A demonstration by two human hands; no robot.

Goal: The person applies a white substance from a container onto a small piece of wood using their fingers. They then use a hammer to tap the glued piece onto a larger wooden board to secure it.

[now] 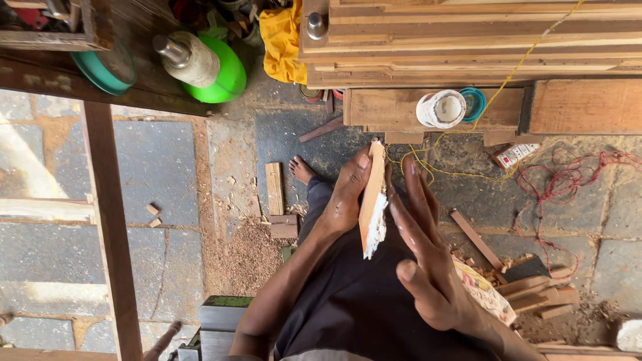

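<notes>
Wooden strip (pixel 373 200) upright between left hand (pixel 348 194) and, seemingly, right fingertips (pixel 409 175).

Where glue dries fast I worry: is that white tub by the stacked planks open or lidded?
Open. The white tub stands upright with its mouth bare; a teal lid lies beside it.

arms: bare, no sleeves
hands: left hand (pixel 348 194), right hand (pixel 428 261), white smears
legs: dark trousers
foot: bare

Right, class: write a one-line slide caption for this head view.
Left hand holds a small wooden piece smeared white; open right hand beside it, above a stone floor.
</notes>
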